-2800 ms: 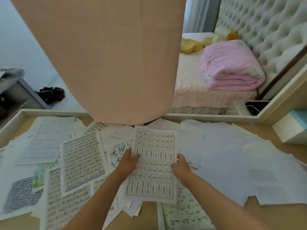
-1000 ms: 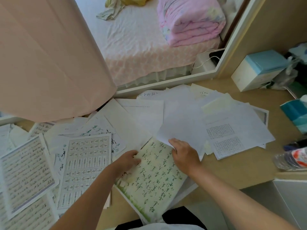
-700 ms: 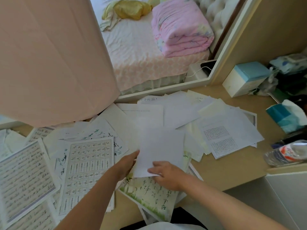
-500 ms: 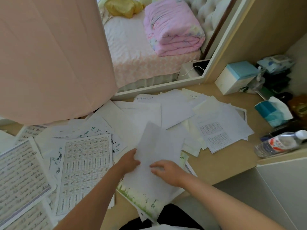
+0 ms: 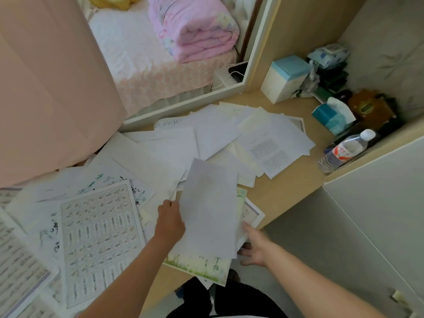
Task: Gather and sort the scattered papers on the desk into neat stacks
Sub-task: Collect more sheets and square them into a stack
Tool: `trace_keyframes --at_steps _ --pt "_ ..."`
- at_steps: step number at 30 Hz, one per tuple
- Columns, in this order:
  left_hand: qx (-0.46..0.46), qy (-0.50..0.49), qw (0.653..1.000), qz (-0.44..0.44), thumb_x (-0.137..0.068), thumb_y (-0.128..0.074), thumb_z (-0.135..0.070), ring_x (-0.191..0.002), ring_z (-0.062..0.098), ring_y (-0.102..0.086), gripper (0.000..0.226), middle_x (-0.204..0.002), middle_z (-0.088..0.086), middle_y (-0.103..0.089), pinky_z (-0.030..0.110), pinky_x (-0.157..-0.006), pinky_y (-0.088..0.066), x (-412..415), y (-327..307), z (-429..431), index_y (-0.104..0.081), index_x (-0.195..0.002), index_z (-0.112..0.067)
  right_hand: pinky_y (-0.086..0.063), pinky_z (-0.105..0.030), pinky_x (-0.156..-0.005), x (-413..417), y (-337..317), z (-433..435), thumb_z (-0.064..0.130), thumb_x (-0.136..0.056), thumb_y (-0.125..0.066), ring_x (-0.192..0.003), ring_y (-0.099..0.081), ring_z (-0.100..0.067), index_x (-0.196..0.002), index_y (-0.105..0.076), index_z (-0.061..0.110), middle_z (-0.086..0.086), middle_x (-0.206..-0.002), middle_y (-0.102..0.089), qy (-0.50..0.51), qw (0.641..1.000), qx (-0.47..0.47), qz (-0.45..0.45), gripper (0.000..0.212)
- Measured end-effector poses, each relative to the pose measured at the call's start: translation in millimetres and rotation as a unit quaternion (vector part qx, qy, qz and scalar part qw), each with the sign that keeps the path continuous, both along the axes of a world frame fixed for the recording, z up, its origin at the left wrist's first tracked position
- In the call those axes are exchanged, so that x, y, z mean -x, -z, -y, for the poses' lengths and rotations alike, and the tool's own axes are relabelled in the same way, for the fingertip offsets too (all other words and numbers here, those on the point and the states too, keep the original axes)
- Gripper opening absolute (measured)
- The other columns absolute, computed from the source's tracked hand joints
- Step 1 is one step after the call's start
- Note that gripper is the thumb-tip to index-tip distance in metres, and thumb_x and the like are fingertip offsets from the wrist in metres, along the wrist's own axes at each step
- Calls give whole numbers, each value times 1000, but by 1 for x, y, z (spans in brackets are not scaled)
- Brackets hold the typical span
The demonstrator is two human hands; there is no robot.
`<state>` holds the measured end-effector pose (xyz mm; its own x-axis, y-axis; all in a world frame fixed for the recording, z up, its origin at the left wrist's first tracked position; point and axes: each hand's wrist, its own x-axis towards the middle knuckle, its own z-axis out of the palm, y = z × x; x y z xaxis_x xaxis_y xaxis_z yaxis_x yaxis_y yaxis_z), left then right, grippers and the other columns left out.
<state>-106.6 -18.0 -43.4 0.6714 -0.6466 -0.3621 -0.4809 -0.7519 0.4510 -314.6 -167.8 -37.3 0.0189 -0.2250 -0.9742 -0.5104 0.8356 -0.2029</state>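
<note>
Two bare hands frame a blank white sheet (image 5: 210,207) lying atop a green-bordered page (image 5: 199,266) at the desk (image 5: 282,198) edge. The left hand (image 5: 169,222) pinches the sheet's left edge; the right hand (image 5: 254,247), fingers spread, rests at its lower right corner. Scattered papers (image 5: 229,136) cover the desk.

Counts: 2 hands, left hand (image 5: 170,222) and right hand (image 5: 255,249); 1 water bottle (image 5: 344,150); 1 tissue pack (image 5: 332,115); 1 white box (image 5: 285,78); loose sheets (image 5: 220,134) (too overlapped to count).

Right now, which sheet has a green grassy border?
The sheet with handwriting hanging over the desk's front edge, beneath the blank sheet; no other shows one.
</note>
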Motion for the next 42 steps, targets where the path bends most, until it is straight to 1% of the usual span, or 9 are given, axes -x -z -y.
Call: trace_keyframes --at_steps 7,12,16,20,25,28,31,38,42 --pt "31 -28 992 -121 -88 -48 4 -89 21 -56 36 -99 1 -54 29 -75 -46 33 -4 -3 -46 -120 -12 -60 -54 -74 0 6 1 23 -87 -71 -86 -71 -32 -108 -61 9 -15 -101 -70 -68 994 86 -23 28" --pt "47 -52 961 -267 -85 -58 9 -114 22 -54 64 -119 -2 -51 32 -90 -47 51 -10 -6 -33 -139 -15 -61 -44 -79 28 -15 13 6 -83 -66 -83 -70 -25 -93 -67 17 -3 -92 -72 -151 959 240 -20 14" --pt "114 -119 911 -378 -86 -60 9 -102 11 -60 64 -115 -7 -60 24 -77 -51 52 -32 -4 -38 -131 -32 -58 -42 -85 37 -33 27 6 -88 -65 -92 -68 -19 -102 -67 23 5 -98 -71 -192 929 305 81 22" --pt "204 -205 841 -456 -90 -67 -8 -110 23 -65 48 -122 -1 -67 42 -89 -56 25 -52 3 -49 -129 -29 -57 -43 -91 27 -53 45 4 -86 -66 -99 -69 -18 -110 -67 22 5 -105 -73 -189 914 326 152 30" --pt "246 -216 863 -384 -93 -66 -20 -104 23 -67 30 -116 3 -69 42 -81 -58 -9 -68 18 -56 -121 -20 -55 -40 -93 -7 -80 63 3 -86 -64 -104 -67 -16 -115 -59 25 4 -112 -70 -239 897 307 210 37" --pt "222 -179 891 -354 -93 -61 -1 -98 24 -68 22 -111 10 -70 47 -90 -56 -16 -66 24 -61 -110 -15 -51 -37 -96 -34 -87 65 7 -85 -67 -111 -63 -16 -128 -52 22 3 -120 -66 -277 888 301 209 47" --pt "207 -158 903 -343 -88 -54 14 -97 20 -67 41 -110 7 -69 44 -90 -56 -25 -69 32 -59 -113 -18 -49 -35 -97 -58 -92 69 -3 -86 -59 -113 -60 -19 -130 -53 21 1 -121 -64 -312 869 341 178 50" --pt "406 -199 853 -262 -87 -65 6 -94 4 -68 38 -107 -7 -69 27 -83 -57 -60 -111 74 -58 -110 -23 -49 -8 -64 -94 -126 96 -12 -84 -52 -88 -64 -7 -101 -63 24 13 -93 -67 -219 831 462 219 41" --pt "457 -195 845 -197 -84 -72 -1 -103 5 -66 50 -116 -7 -67 21 -81 -56 -63 -116 104 -52 -127 -17 -47 -14 -80 -108 -122 125 1 -84 -69 -100 -58 -5 -125 -51 27 12 -109 -62 -207 824 471 235 52"
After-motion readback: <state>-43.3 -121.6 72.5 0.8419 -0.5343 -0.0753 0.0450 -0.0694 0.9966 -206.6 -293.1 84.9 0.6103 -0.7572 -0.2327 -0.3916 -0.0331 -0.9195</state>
